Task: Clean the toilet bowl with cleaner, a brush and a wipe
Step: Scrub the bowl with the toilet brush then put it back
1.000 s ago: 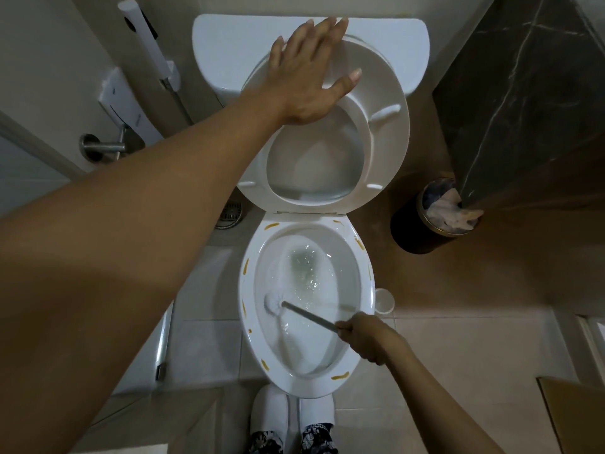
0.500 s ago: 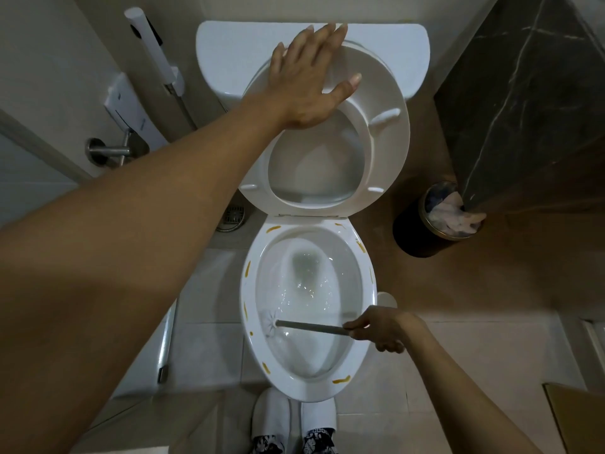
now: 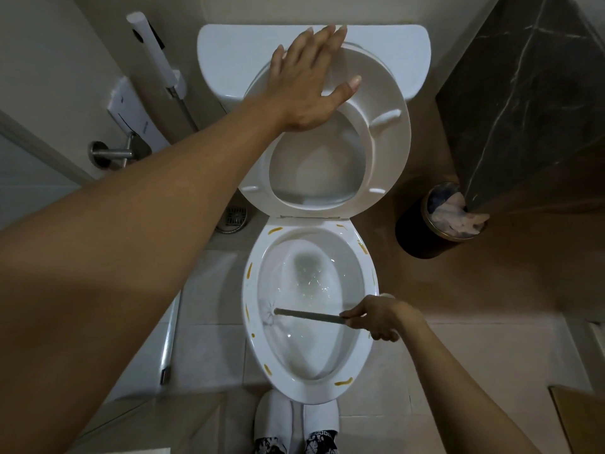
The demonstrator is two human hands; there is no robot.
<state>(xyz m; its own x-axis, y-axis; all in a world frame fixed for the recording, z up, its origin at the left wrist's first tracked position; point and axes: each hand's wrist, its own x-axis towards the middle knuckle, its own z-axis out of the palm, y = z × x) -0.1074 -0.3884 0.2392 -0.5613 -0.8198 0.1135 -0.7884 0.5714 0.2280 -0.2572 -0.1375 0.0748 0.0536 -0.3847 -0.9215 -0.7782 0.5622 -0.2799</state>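
Note:
The white toilet bowl (image 3: 363, 283) stands below me with yellow-orange streaks dotted around its rim. Its seat and lid (image 3: 389, 139) are raised against the cistern (image 3: 235, 50). My left hand (image 3: 307, 83) presses flat on the raised seat with straight fingers. My right hand (image 3: 376, 317) grips the grey handle of the toilet brush (image 3: 307, 315) at the bowl's right rim. The white brush head (image 3: 268, 312) touches the bowl's inner left wall, above the water.
A dark round bin (image 3: 435, 221) with crumpled paper stands right of the toilet beside a dark marble wall (image 3: 523, 93). A bidet sprayer (image 3: 154, 57) and a metal holder (image 3: 111, 154) hang on the left wall. A floor drain (image 3: 235, 217) lies left of the bowl. My white slippers (image 3: 294, 421) touch the bowl's front.
The brush handle has swung from a slant to nearly level. My right hand moved up and right along the rim, and the brush head slid along the left inner wall. My left hand stayed put.

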